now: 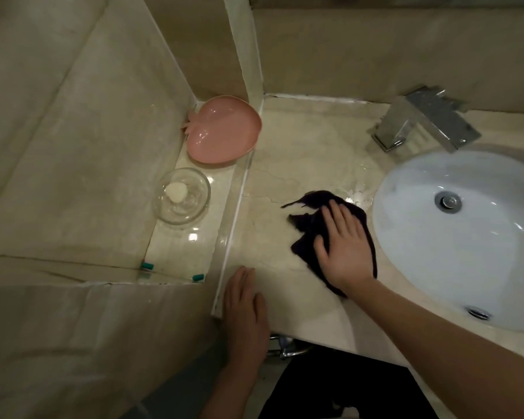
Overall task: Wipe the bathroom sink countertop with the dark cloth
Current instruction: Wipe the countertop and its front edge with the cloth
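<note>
wipe mid-way | right hand [344, 243] flat, fingers straight, pressing dark cloth [307, 219] | left hand [245, 309] flat on countertop [300, 152] — far corner seemingly left

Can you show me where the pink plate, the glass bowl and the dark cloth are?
pink plate [223, 130], head view, on the middle of its inside.
glass bowl [194, 204], head view, on its clear right side, beside the white lump.
dark cloth [307, 220], head view, on the crumpled part left of the fingers.

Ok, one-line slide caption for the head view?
Right hand presses dark cloth flat on countertop beside sink.
</note>
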`<state>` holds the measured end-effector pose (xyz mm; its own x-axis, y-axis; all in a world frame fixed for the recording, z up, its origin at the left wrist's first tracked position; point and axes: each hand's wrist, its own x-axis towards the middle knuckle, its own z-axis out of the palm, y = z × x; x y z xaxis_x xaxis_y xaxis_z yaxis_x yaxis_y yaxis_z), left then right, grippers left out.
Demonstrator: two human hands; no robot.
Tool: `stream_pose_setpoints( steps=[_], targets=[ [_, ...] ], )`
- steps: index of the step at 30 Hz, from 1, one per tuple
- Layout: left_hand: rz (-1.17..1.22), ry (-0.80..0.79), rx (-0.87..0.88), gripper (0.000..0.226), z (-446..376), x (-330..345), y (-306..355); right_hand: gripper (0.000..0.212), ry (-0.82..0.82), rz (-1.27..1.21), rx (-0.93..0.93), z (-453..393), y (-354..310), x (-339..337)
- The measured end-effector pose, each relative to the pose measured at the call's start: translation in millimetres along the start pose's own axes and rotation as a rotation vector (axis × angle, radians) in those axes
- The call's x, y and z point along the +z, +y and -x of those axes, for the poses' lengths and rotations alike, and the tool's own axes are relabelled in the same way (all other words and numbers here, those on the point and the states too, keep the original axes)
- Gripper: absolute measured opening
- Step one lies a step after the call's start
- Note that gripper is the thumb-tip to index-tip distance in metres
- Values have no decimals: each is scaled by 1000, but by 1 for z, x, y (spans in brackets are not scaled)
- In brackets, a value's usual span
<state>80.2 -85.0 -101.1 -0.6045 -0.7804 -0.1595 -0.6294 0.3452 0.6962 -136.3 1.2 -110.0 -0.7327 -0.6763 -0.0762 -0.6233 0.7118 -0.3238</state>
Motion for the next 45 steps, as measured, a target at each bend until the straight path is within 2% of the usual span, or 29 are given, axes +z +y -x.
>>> stream_pose_setpoints(
  steps=[2, 5, 10, 12, 15, 20, 22, 25, 27, 30, 33, 35, 36, 38, 41, 45],
  targets=[
    [-71, -14, 56, 53, 1, 0, -2, 63, 37, -11, 102, -2, -6, 3],
    [-47, -21, 73, 48, 2, -5, -3, 63, 59, -71, 208, 19, -46, 18],
    [-7, -54, 69, 50, 0, -12, -7, 63, -60, -109, -36, 75, -110, 45],
    [-63, -86, 130, 49, 1, -17, -14, 62, -99, -124, -108, 87, -103, 44],
    [-210, -108, 213, 50, -2, -24, -24, 63, -114, -103, -146, 101, -57, 29],
    [-263, -14, 242, 43, 3, -13, -13, 62, -42, -36, 66, 117, 28, -6],
    [-278, -17, 175, 48, 6, 1, -7, 61, -32, -26, 119, 117, 44, -13],
    [-237, 2, -20, 62, 9, 23, 7, 62, 4, -51, 313, 112, 23, -6],
    [-269, 32, -42, 65, 9, 31, 11, 63, 16, -89, 379, 107, -7, 1],
    [-344, 24, -25, 66, 11, 33, 9, 62, -47, -106, 180, 113, -22, 10],
    [-347, 9, -24, 65, 14, 32, 7, 62, -76, -111, 17, 127, 10, 3],
    [-352, 18, -33, 65, 16, 35, 17, 62, -71, -108, 9, 141, 41, -4],
    [-359, 15, -6, 63, 19, 40, 27, 62, -63, -111, 31, 147, 57, -10],
    [-365, -45, 159, 58, 28, 59, 56, 62, -42, -110, 80, 160, 88, -22],
    [-294, -234, 436, 51, 51, 106, 99, 62, -31, -79, 140, 175, 138, -40],
    [-206, -368, 551, 48, 79, 160, 144, 59, 33, -39, 250, 202, 210, -65]
  ],
)
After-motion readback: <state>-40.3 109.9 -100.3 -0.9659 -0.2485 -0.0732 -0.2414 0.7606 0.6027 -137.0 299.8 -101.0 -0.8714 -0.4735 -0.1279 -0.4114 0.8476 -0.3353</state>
